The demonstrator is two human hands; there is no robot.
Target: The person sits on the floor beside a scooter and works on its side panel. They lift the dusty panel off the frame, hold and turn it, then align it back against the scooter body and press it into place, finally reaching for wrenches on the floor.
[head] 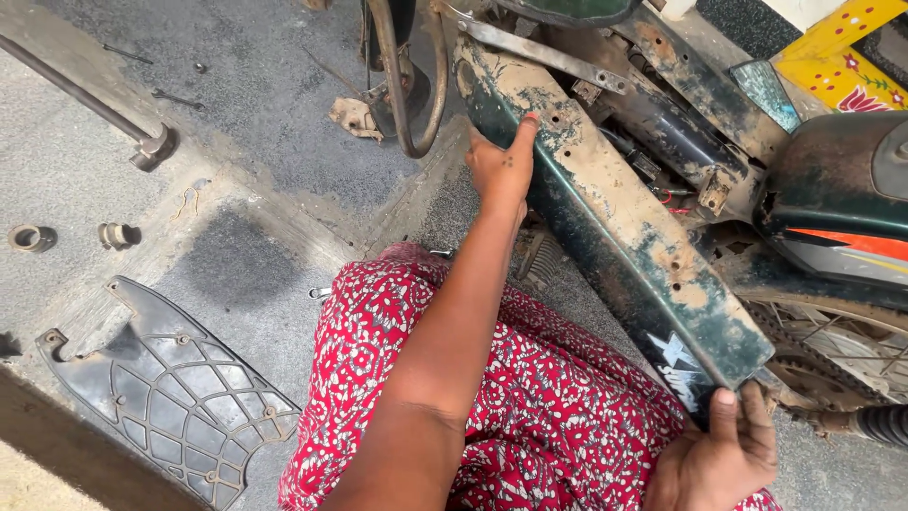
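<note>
The dirty green side panel (pixel 605 208) lay slanted against the motorcycle (pixel 813 189), from twelve o'clock to five, the left hand (pixel 499 166) pressing spread fingers on its top, the right hand (pixel 719 454) pinching its lower corner.

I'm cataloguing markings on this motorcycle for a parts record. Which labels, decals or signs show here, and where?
White decal: slanted lettering on the dark green side panel, lower end, near the right hand.
Orange stripe: on the green fuel tank, right edge.
Yellow painted panel: top right, red flower pattern.
No packages or screens.
</note>
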